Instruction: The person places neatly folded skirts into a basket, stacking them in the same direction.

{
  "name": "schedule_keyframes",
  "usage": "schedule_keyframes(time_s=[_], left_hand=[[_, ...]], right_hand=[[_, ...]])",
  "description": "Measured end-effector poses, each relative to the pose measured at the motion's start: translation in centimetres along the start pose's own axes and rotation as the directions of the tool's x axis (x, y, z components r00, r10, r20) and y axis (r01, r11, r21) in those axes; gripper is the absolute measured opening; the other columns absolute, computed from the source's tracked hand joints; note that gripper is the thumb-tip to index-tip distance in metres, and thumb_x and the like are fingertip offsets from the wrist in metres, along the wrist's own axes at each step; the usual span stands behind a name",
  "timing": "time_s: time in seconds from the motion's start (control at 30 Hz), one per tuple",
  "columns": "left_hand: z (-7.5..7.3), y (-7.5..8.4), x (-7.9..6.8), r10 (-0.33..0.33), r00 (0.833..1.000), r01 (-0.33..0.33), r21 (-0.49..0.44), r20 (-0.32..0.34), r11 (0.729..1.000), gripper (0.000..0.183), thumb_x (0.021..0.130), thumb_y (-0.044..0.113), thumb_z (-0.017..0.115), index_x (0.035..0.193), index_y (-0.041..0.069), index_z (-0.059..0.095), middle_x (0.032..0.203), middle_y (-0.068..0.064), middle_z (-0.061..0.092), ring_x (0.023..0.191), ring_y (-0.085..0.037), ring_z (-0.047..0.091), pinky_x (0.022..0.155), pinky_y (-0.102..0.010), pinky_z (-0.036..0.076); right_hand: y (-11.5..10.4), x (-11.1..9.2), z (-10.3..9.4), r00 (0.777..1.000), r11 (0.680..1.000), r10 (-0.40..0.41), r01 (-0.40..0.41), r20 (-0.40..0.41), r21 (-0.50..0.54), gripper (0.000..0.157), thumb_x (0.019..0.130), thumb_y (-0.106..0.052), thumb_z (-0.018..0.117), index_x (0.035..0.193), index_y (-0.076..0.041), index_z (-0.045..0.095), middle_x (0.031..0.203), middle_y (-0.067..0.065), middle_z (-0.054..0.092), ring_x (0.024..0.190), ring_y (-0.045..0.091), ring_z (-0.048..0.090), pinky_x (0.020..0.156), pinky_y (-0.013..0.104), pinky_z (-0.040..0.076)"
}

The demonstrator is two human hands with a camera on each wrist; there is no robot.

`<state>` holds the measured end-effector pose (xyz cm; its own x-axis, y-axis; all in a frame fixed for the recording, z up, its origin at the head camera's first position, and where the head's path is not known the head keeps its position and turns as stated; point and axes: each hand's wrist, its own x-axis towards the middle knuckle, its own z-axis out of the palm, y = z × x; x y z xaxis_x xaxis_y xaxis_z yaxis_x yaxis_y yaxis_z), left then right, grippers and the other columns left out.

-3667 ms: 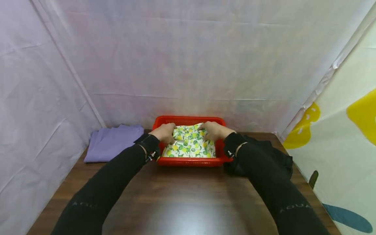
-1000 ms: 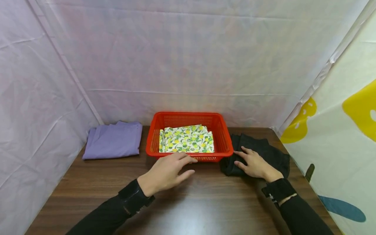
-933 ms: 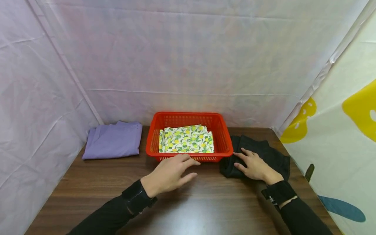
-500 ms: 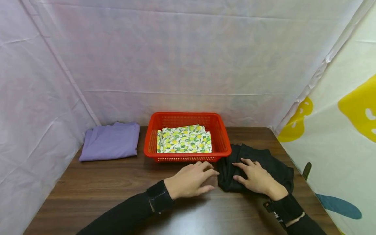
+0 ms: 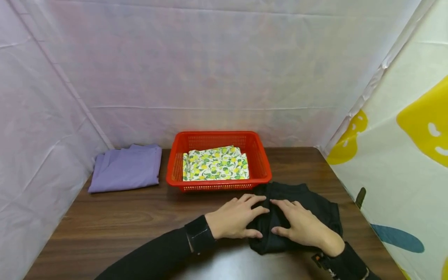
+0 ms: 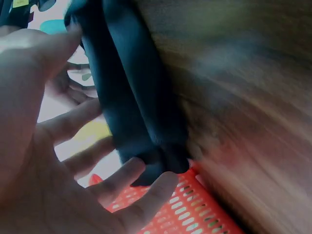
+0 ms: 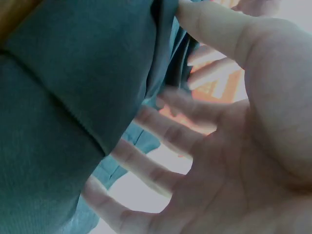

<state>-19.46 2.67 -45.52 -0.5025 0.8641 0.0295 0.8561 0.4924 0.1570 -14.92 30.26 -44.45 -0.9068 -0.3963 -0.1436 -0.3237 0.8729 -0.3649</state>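
Observation:
A folded black garment (image 5: 311, 202) lies on the table just in front of the basket's right side. My right hand (image 5: 304, 225) rests on top of it, fingers spread and pointing left. At the garment's left edge is my left hand (image 5: 234, 219), with loosely bent, parted fingers overlapping the cloth. In the left wrist view, the garment's layered fold (image 6: 131, 83) runs past the fingertips of that hand. The right wrist view has the dark fabric (image 7: 73, 102) along the fingertips, with the palm bare.
A red plastic basket (image 5: 217, 185) stands against the back wall, holding a folded lemon-print cloth (image 5: 217, 165). To its left lies a folded purple cloth (image 5: 126, 169). White sheeting (image 5: 210, 77) encloses the wooden table (image 5: 115, 229) at the back and sides.
Both hands have left the basket, where the lemon-print cloth stays. The black garment has slid toward me and slightly left under my right hand; my left hand has moved right to its edge.

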Motion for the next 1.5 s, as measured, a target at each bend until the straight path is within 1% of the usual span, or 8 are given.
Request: schedule_keyframes(time_s=[0.1, 0.23, 0.47, 0.6, 0.87, 1.13, 1.3, 1.5], left_hand=[[-0.2, -0.2, -0.8, 0.011, 0.999, -0.01, -0.025, 0.034, 1.0, 0.078, 0.107, 0.069, 0.075, 0.173, 0.032, 0.057, 0.192, 0.001, 0.037, 0.174, -0.032, 0.042, 0.125, -0.061, 0.058], [-0.6, -0.7, -2.0, 0.003, 0.995, 0.004, -0.064, 0.097, 0.998, 0.081, 0.104, 0.073, 0.076, 0.174, 0.037, 0.056, 0.192, 0.004, 0.037, 0.179, -0.031, 0.035, 0.128, -0.064, 0.054], [-1.0, -2.2, -4.9, -0.03, 0.988, 0.048, -0.12, 0.148, 0.992, 0.077, 0.102, 0.072, 0.08, 0.17, 0.041, 0.061, 0.187, 0.002, 0.046, 0.177, -0.033, 0.039, 0.129, -0.069, 0.052], [-1.1, -3.3, -6.7, -0.041, 0.988, 0.067, -0.173, 0.146, 0.983, 0.074, 0.101, 0.066, 0.083, 0.167, 0.038, 0.065, 0.186, -0.001, 0.049, 0.175, -0.037, 0.042, 0.125, -0.074, 0.053], [-1.5, -5.7, -10.6, -0.067, 0.993, 0.092, -0.275, 0.099, 0.957, 0.059, 0.108, 0.058, 0.078, 0.159, 0.03, 0.074, 0.178, -0.007, 0.059, 0.169, -0.044, 0.05, 0.129, -0.071, 0.05], [-1.5, -6.9, -14.6, -0.181, 0.982, 0.19, -0.319, 0.06, 0.928, 0.045, 0.114, 0.059, 0.07, 0.15, 0.033, 0.079, 0.172, -0.007, 0.064, 0.162, -0.04, 0.055, 0.127, -0.069, 0.052], [-2.0, -7.0, -16.0, -0.232, 0.971, 0.24, -0.322, 0.065, 0.916, 0.039, 0.113, 0.057, 0.072, 0.145, 0.036, 0.08, 0.17, -0.007, 0.065, 0.16, -0.041, 0.057, 0.121, -0.071, 0.056], [-2.1, -6.5, -16.3, -0.256, 0.964, 0.268, -0.313, 0.079, 0.911, 0.043, 0.111, 0.06, 0.074, 0.146, 0.034, 0.079, 0.172, -0.009, 0.063, 0.161, -0.044, 0.055, 0.119, -0.073, 0.057]], right_hand=[[-0.8, -0.1, 0.2, 1.0, 0.998, -0.023, 0.022, 0.016, 0.053, 0.09, 0.1, -0.048, 0.093, 0.17, -0.007, 0.054, 0.171, 0.018, 0.062, 0.148, 0.048, 0.063, 0.112, 0.075, 0.059], [-1.8, 0.0, 0.5, 0.996, 0.993, -0.082, 0.079, 0.037, 0.085, 0.084, 0.101, -0.046, 0.093, 0.167, -0.006, 0.058, 0.168, 0.015, 0.066, 0.146, 0.042, 0.064, 0.117, 0.07, 0.057], [-3.9, 1.0, 0.9, 0.983, 0.983, -0.165, 0.158, 0.081, 0.09, 0.074, 0.103, -0.045, 0.09, 0.164, -0.009, 0.065, 0.172, 0.01, 0.064, 0.149, 0.038, 0.061, 0.121, 0.067, 0.055], [-5.3, 1.7, 1.2, 0.974, 0.977, -0.2, 0.19, 0.104, 0.1, 0.073, 0.103, -0.045, 0.09, 0.163, -0.011, 0.066, 0.177, 0.01, 0.059, 0.151, 0.038, 0.058, 0.122, 0.067, 0.054], [-8.3, 3.9, 2.4, 0.958, 0.967, -0.253, 0.245, 0.133, 0.073, 0.074, 0.103, -0.046, 0.09, 0.166, -0.013, 0.065, 0.181, 0.008, 0.056, 0.15, 0.033, 0.058, 0.121, 0.063, 0.056], [-11.9, 6.3, 3.7, 0.943, 0.957, -0.288, 0.287, 0.167, 0.035, 0.071, 0.105, -0.044, 0.088, 0.167, -0.016, 0.065, 0.182, 0.004, 0.054, 0.159, 0.03, 0.054, 0.128, 0.059, 0.053], [-13.2, 7.1, 4.2, 0.934, 0.951, -0.308, 0.309, 0.181, 0.024, 0.071, 0.106, -0.044, 0.088, 0.167, -0.017, 0.064, 0.183, 0.005, 0.052, 0.162, 0.031, 0.053, 0.131, 0.056, 0.052], [-13.5, 7.1, 4.0, 0.933, 0.953, -0.301, 0.302, 0.2, 0.023, 0.07, 0.106, -0.044, 0.088, 0.168, -0.018, 0.064, 0.184, 0.004, 0.051, 0.163, 0.03, 0.053, 0.133, 0.055, 0.05]])
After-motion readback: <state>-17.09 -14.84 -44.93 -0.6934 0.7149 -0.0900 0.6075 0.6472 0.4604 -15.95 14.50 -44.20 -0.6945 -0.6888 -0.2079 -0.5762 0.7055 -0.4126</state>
